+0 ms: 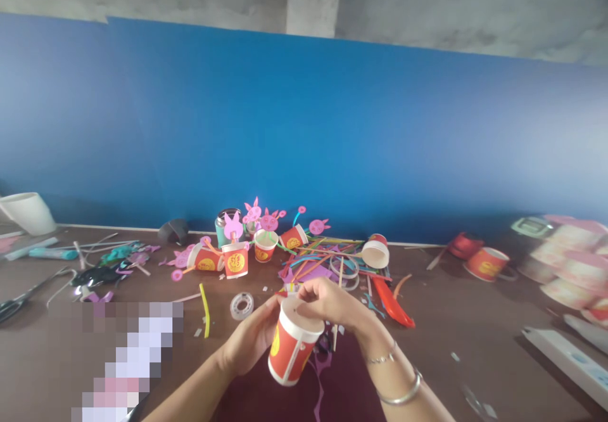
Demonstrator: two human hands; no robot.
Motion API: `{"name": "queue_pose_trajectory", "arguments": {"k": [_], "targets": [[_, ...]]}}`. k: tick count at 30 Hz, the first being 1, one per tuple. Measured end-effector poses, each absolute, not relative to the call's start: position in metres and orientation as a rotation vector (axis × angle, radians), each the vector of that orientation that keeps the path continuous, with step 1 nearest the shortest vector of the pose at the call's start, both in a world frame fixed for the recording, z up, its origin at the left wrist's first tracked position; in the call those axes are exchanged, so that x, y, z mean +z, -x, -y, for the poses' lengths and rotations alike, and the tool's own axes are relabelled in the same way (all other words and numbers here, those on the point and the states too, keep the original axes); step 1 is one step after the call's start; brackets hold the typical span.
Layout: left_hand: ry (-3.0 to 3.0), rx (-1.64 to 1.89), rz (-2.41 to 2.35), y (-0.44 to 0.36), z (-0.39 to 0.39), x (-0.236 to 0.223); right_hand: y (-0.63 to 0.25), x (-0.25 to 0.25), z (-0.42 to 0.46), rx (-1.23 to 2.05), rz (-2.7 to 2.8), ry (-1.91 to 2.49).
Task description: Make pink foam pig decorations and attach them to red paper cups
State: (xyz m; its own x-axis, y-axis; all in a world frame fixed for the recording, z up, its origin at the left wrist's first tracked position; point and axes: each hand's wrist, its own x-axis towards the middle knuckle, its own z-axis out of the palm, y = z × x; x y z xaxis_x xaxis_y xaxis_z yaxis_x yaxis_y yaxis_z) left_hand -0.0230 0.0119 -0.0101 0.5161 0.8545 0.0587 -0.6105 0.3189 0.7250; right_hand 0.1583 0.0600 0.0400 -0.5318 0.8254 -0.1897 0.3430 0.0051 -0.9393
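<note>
A red and white paper cup (291, 346) with a yellow print is tilted in front of me, and its pale round end faces up with small dark marks on it. My left hand (254, 339) is closed around the cup's left side. At the cup's upper end my right hand (327, 305) has its fingers curled together and touching the pale face; whatever they pinch is hidden. Purple paper scraps (322, 371) hang below the cup. A roll of clear tape (242, 306) and a yellow strip (205, 311) lie to the left.
Several paper cups with pink paper animal heads (235, 260) stand or lie along the back. Coloured strips (323, 267) and a red balloon-like piece (394, 305) are heaped behind my hands. Stacked cups (570, 263) and a white power strip (570, 365) sit right; scissors (28, 295) lie left.
</note>
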Motion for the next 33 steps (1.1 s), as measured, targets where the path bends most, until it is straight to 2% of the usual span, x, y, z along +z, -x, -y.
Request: {"name": "queue_pose_trajectory", "arguments": {"k": [12, 23, 33], "targets": [[-0.707, 0.94, -0.414, 0.027, -0.013, -0.017, -0.149, 0.05, -0.047, 1.567, 1.951, 1.08], [-0.683, 0.987, -0.463, 0.022, -0.011, -0.002, -0.142, 0.044, -0.049, 1.529, 1.827, 1.06], [-0.914, 1.017, -0.395, 0.035, -0.013, -0.012, -0.145, 0.038, -0.056, 1.294, 1.831, 1.204]]}}
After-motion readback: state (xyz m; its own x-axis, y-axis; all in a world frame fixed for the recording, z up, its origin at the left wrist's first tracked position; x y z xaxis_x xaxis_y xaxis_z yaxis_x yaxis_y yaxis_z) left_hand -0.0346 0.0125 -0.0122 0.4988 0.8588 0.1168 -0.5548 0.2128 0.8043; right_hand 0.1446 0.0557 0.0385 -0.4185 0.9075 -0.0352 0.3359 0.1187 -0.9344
